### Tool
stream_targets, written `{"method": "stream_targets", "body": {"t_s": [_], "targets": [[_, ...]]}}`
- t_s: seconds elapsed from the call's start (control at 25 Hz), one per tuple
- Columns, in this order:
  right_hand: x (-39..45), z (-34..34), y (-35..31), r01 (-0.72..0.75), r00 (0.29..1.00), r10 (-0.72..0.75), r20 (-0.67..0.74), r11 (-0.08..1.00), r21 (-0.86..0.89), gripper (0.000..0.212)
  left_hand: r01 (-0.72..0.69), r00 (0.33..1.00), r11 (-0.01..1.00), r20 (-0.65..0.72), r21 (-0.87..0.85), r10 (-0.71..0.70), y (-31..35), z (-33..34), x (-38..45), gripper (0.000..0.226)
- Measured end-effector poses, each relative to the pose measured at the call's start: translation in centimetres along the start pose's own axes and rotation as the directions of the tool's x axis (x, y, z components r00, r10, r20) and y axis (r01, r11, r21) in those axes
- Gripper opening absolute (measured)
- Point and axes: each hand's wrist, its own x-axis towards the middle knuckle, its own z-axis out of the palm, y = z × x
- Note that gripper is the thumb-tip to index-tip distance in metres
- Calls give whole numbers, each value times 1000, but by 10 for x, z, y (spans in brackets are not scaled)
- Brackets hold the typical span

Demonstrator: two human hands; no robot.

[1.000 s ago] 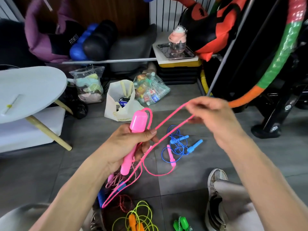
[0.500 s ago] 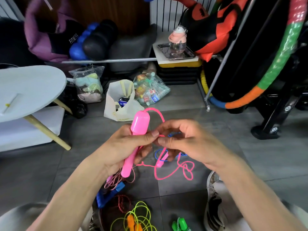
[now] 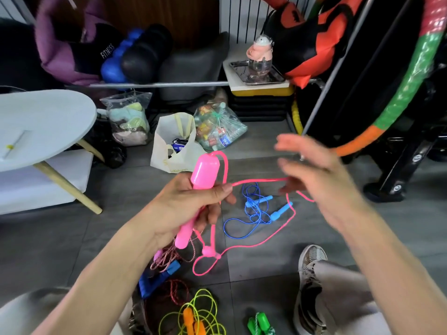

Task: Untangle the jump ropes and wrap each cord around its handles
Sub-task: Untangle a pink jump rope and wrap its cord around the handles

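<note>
The left hand (image 3: 186, 204) is wrapped tight around the pink handle (image 3: 202, 183), thumb laid across the front, so the fat rounded end sticks up above the fist and the thin end pokes out below it. The pink cord (image 3: 258, 181) leaves the top of that handle, curls down its right side and runs off to the right toward the right hand (image 3: 316, 180), which is blurred; its upper fingers look spread and loose, and the cord reaches the lower ones, but I cannot tell whether they pinch it or it only lies across them. From there the cord drops in a long slack curve to the grey floor (image 3: 278, 269) and ends in a loop below the handle, where a second pink handle (image 3: 208, 251) seems to hang among the strands. Just right of the pink handle, on the floor, lies the blue jump rope (image 3: 256, 211), its two blue handles close together inside a loose tangle of cord. Below the pink handle sits a heap of twisted red-and-white cord (image 3: 169, 257) with a blue block beside it, and further below are a yellow-green rope (image 3: 200, 310) with orange handles and a pair of green handles (image 3: 260, 321). Far left of the handle stands a round white table (image 3: 46, 122); above it, a white bag (image 3: 174, 146) slumps on the floor. A shoe (image 3: 310, 267) rests at the lower right.
</note>
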Motion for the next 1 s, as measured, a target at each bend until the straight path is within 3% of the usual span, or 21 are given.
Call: {"method": "stream_targets", "body": {"t_s": [0.04, 0.08, 0.12, 0.2, 0.24, 0.32, 0.4, 0.48, 0.56, 0.64, 0.68, 0.72, 0.76, 0.8, 0.84, 0.92, 1.0], "targets": [[-13, 18, -5, -98, 967, 65, 245, 988, 123, 38, -2, 1000, 1000, 3, -11, 2, 0, 1, 0, 22], [-22, 32, -9, -161, 913, 85, 400, 974, 159, 34, -1, 1000, 1000, 9, -17, 1, 0, 2, 0, 20], [-26, 36, -9, -151, 879, 87, 468, 983, 103, 27, 1, 1000, 1000, 17, -16, 0, 0, 4, 0, 20], [-22, 31, -7, -61, 896, 74, 439, 997, -44, 13, 6, 999, 1000, 53, 10, -7, 0, 8, -1, 18], [-16, 25, -7, -32, 911, 66, 408, 996, -88, 15, 11, 997, 999, 76, 33, -14, 0, 9, -1, 18], [-3, 10, -5, 28, 954, 24, 298, 985, -169, 24, 32, 995, 996, 92, 84, -40, 0, 8, -1, 19], [10, -9, 4, 70, 998, -68, 18, 955, -288, 28, 63, 996, 991, 57, 119, -70, -1, 2, 2, 20], [26, -36, 16, 0, 923, -170, -345, 897, -442, 22, 105, 994, 985, -2, 139, -105, 0, -6, 3, 20], [32, -49, 20, -64, 865, -212, -455, 852, -520, 22, 100, 995, 986, -39, 136, -96, 2, -10, 2, 21], [28, -36, 16, 43, 941, -180, -286, 902, -429, 29, 48, 998, 996, -38, 75, -45, 4, -10, 1, 22], [19, -19, 9, 72, 990, -102, -99, 961, -265, 32, 26, 999, 999, -30, 34, -25, 4, -8, 0, 22], [8, 0, 2, -2, 990, 9, 144, 999, -43, 35, 15, 1000, 1000, -21, 0, -15, 3, -5, 0, 23], [-3, 17, -5, -140, 925, 98, 368, 986, 88, 35, 10, 1000, 1000, -14, -12, -10, 2, -3, 1, 24], [-11, 32, -9, -233, 843, 146, 518, 966, 107, 33, 6, 1000, 1000, -8, -8, -6, 1, 0, 2, 23], [-15, 40, -7, -224, 790, 155, 593, 974, 43, 28, 8, 1000, 1000, -2, 1, -8, -1, 1, 3, 22], [-10, 40, 0, -98, 862, 115, 493, 993, -60, 17, 25, 1000, 1000, 16, 2, -25, -3, 3, 4, 28], [3, 26, 0, -44, 979, 60, 197, 995, -88, 22, 56, 998, 998, 19, 39, -57, -4, 1, 5, 40]]}}
